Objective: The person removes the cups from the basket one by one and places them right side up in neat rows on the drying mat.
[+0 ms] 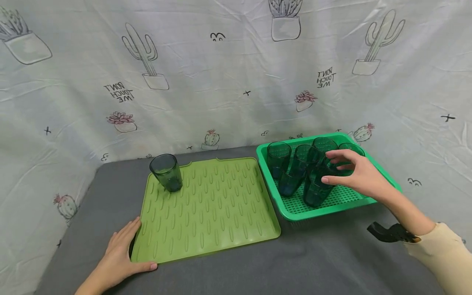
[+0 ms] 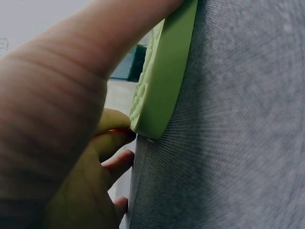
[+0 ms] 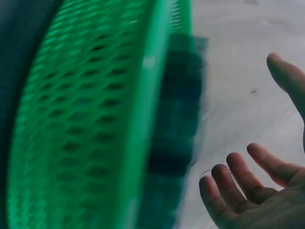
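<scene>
My left hand (image 1: 118, 256) rests at the near left corner of a green ridged drying mat (image 1: 210, 209), thumb along the front edge and fingers along the left side. One dark green drinking glass (image 1: 167, 174) stands rim up at the mat's far left corner. Over a green perforated plastic basket (image 1: 271, 188), my right hand (image 1: 359, 174) hovers with thumb and fingers spread, holding nothing. Several similar glasses (image 1: 279, 157) stand in the basket below it, partly overlapping. In the right wrist view, the fingers are apart from the blurred glasses (image 3: 176, 109).
Grey cloth (image 1: 228, 270) covers the table under the mat and basket. Behind them hangs a pale curtain (image 1: 221, 73) printed with cacti. A black strap (image 1: 391, 232) sticks out from the right wrist near the sleeve (image 1: 439, 250).
</scene>
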Tool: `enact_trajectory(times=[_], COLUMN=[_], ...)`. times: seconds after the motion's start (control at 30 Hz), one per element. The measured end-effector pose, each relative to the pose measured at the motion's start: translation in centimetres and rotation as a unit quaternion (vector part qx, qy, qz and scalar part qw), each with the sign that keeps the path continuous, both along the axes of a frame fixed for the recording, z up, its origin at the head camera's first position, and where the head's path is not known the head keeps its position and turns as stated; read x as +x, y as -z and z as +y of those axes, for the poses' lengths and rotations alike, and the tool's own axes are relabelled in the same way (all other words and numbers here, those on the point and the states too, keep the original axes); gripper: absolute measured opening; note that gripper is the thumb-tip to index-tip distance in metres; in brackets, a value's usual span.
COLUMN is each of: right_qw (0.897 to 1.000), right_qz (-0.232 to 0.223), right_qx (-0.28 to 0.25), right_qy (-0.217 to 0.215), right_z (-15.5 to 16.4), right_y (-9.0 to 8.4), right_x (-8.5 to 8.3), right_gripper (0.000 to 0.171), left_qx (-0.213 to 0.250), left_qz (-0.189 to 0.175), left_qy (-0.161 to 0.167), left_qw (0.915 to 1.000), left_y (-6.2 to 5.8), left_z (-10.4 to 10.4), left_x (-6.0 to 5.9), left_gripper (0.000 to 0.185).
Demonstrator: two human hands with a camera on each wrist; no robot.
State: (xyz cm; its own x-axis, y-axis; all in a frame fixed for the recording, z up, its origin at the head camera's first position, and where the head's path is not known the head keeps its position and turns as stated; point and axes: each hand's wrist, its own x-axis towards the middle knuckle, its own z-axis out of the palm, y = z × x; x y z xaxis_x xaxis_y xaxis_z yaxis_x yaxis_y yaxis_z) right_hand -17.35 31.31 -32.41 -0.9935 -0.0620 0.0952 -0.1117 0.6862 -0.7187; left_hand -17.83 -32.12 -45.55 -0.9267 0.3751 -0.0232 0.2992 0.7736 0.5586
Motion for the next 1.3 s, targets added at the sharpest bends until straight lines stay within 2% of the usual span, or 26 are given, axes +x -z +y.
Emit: enact_trajectory(times=[0.23,0.33,0.53,0.67,0.77,0.97,1.1,1.3], right_qw=[0.999,0.999,0.997,0.998,0.999,0.995,0.991,0.989], right_qz=[0.003,0.011,0.060,0.056,0.034,0.008,0.009,0.008], right_qx=[0.015,0.017,0.053,0.021,-0.031,-0.103,-0.132,-0.145], right_qy=[-0.039,-0.026,0.009,-0.007,-0.012,-0.003,-0.003,-0.033], right_z=[1.8,1.9,1.7,1.8,2.0,2.1,1.8,1.4], right_y=[1.9,2.4,3.3,3.7,3.8,4.0,4.2,4.5], right_x=[0.6,1.0,1.7,1.8,1.9,2.2,2.4,2.2], right_gripper=[0.066,0.067,0.065,0.063,0.063,0.061,0.059,0.062], left_qx=[-0.008,-0.014,-0.009,-0.019,-0.032,-0.031,-0.028,-0.023], left_qz=[-0.018,-0.023,-0.058,-0.076,-0.069,-0.052,-0.047,-0.035], left_qy=[-0.007,-0.010,-0.016,-0.021,-0.021,-0.020,-0.021,-0.020], left_qw=[0.9998,0.9996,0.9982,0.9967,0.9969,0.9980,0.9983,0.9990], left_y=[-0.4,-0.4,-0.6,-0.9,-1.0,-1.0,-0.7,-0.4], left_z=[0.2,0.3,0.6,0.5,0.5,0.6,0.6,0.6], left_x=[0.0,-0.1,0.0,0.1,0.0,0.0,0.2,0.3], left_gripper=[0.128,0.128,0.128,0.128,0.129,0.129,0.129,0.129])
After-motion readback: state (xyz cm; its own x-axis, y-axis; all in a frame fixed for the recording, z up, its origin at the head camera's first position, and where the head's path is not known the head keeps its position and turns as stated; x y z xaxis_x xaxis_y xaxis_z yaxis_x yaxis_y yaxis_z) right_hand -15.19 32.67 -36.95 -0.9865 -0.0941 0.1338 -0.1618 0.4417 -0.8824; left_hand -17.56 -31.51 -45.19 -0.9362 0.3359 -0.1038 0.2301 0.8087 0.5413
